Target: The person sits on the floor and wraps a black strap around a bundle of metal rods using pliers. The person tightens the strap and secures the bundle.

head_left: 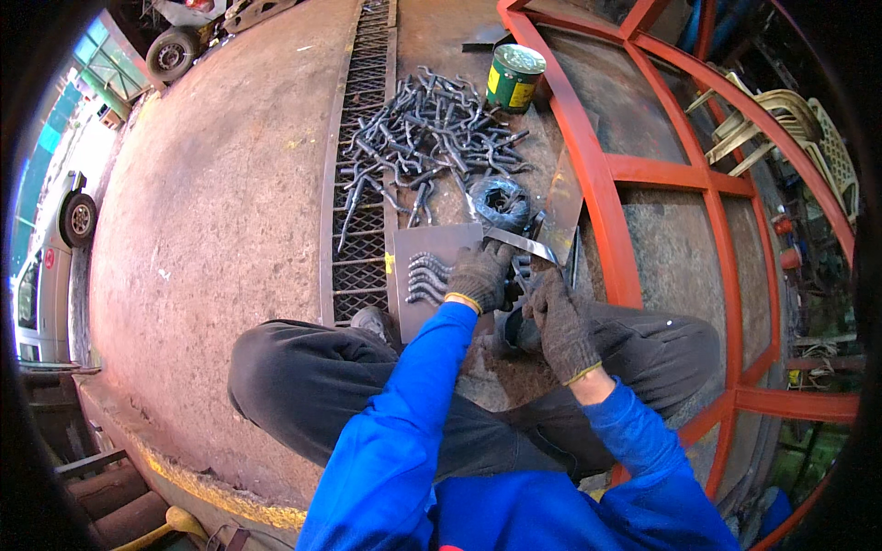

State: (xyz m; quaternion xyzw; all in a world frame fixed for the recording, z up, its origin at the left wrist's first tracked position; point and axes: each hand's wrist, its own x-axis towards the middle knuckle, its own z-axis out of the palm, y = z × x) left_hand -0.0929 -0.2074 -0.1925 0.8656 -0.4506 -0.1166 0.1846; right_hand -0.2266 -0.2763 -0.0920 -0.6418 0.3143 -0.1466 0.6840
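The person squats on a rough, rust-brown concrete floor [220, 211], both forearms in bright blue sleeves and both hands in dark grey knitted gloves with yellow cuffs. The left hand [478, 275] rests with curled fingers on the right edge of a flat grey metal plate [424, 275], pressing it down; a short row of wavy bent steel pieces [426, 278] lies on the plate just beside the fingertips. The right hand [560, 323] is closed in a loose fist just right of the left hand, and seems to grip the lower end of a thin, bright metal strip [519, 242] that runs up and left across the plate's top corner, though the glove hides the contact. A broader, dull steel sheet [562, 207] leans upright just beyond, against the orange-red painted steel frame [602, 170], whose flat bars curve across the right side.

Ahead of the plate lies a tangled heap of dark bent rods [432, 133], hooked and kinked, spilling partly over a rusty expanded-mesh grating [363, 184] set into the floor. A coil of dark binding wire [501, 200] sits between the heap and the strip. A green and yellow tin can [514, 78] stands upright past the heap, near the frame.
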